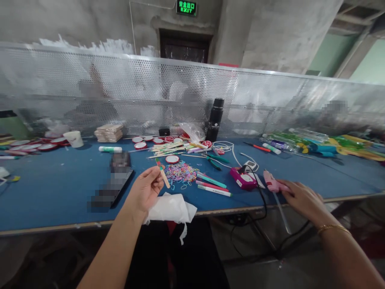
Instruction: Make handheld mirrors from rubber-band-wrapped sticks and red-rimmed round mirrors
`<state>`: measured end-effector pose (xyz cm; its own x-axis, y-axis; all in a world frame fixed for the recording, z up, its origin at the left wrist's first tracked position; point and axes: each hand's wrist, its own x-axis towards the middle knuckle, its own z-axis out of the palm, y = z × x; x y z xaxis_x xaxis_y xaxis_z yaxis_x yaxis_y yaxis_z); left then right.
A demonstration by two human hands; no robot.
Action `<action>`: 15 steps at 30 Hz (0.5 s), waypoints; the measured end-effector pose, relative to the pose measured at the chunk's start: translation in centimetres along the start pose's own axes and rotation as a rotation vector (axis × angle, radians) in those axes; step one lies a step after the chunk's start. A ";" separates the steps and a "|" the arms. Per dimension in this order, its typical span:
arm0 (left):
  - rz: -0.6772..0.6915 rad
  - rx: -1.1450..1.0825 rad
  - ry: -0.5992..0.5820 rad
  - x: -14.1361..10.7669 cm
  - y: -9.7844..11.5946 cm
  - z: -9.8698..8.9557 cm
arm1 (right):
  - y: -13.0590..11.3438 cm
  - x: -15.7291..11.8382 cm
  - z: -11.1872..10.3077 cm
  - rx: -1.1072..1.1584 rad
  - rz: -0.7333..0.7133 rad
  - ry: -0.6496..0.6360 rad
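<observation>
Left hand pinches a wooden stick; right hand grips a pink glue gun

A bare grey wall is broken by a dark doorway, above which a green exit sign is mounted and lit. Low on the wall, white paint is spread in ragged patches. A long perforated metal screen is set along the back of a blue-topped table. At upper right, a pale green wall is crossed by a slanting beam, and the floor is dimly lit
</observation>
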<state>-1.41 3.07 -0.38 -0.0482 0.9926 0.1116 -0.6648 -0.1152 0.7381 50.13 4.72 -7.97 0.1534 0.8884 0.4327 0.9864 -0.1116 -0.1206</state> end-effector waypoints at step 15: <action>0.036 0.020 0.005 -0.5 -0.4 0.0 | -15.8 -2.7 -6.4 0.427 -0.240 0.512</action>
<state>-1.06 2.60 -0.75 -0.0753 0.9880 0.1351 -0.6475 -0.1515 0.7468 34.48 1.23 -1.57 0.0463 0.5341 0.8441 0.9032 0.3387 -0.2638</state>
